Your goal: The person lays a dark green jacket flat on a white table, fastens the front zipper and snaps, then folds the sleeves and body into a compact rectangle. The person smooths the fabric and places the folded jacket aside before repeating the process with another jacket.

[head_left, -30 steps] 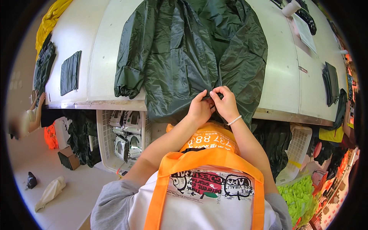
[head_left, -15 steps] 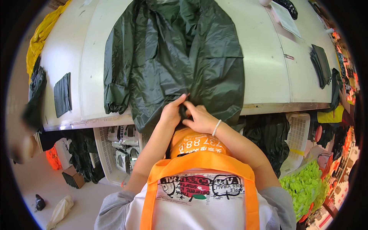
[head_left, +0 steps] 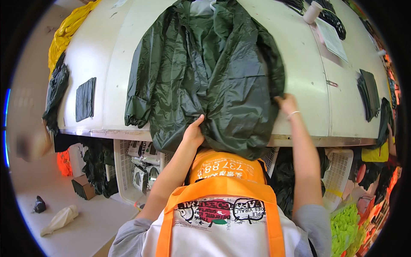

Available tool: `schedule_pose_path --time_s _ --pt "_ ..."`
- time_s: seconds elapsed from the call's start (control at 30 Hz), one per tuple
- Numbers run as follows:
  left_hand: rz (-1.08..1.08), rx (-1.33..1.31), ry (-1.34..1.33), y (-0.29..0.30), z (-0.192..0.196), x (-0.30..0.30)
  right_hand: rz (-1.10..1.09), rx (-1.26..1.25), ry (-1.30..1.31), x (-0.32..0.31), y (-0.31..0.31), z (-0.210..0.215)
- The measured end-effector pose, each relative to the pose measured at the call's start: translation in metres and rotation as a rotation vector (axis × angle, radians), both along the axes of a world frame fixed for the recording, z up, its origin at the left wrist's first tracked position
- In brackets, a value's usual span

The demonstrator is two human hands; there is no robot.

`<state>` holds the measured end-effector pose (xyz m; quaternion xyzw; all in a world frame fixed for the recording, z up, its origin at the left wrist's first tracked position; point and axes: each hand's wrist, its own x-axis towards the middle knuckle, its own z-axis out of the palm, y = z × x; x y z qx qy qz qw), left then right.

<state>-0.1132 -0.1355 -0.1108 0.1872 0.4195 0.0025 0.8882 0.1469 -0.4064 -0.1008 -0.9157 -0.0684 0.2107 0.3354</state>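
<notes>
And here's the dark green jacket (head_left: 173,96), front up, spread across the middle of the white counter (head_left: 304,92), collar pointing away from the person and hem spilling over the near edge! The front gapes open from the collar, its two sides meeting low down by the zip (head_left: 198,103).

The left hand (head_left: 193,136) is right there at the near edge, thumb pressed on top of the jacket beside the lower zip, the grip clenched on a pinch of fabric. Out on the other flank, the right hand (head_left: 287,105), beaded bracelet (head_left: 293,114) at the wrist, has fingertips up against the end of the jacket's sleeve; it's blurred, so whether that grip has cloth caught or merely touches it, one cannot tell.

Around the play: a folded dark green bundle (head_left: 85,99) sits near the counter's near left corner, a folded dark stack (head_left: 368,95) toward the right edge. Yellow fabric (head_left: 66,32) drapes along the left edge, while a white cylinder (head_left: 313,12) and a pale sheet (head_left: 332,40) lie towards the far right. Beneath the near edge, a white plastic basket (head_left: 122,165) carries flat packages (head_left: 143,153)!
</notes>
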Motion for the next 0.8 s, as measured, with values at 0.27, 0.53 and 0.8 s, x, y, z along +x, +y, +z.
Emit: schedule_pose_path --time_s 0.27,0.53,0.8 --pt "0.056 -0.143 -0.105 -0.027 -0.002 0.022 0.012 0.066 -0.740 0.003 -0.029 0.065" --pt "-0.019 -0.178 -0.066 -0.027 0.008 0.029 0.202 0.416 0.067 -0.168 0.130 0.025" --pt "-0.035 -0.046 0.007 -0.013 -0.003 0.020 0.137 0.207 0.005 -0.184 0.116 0.007"
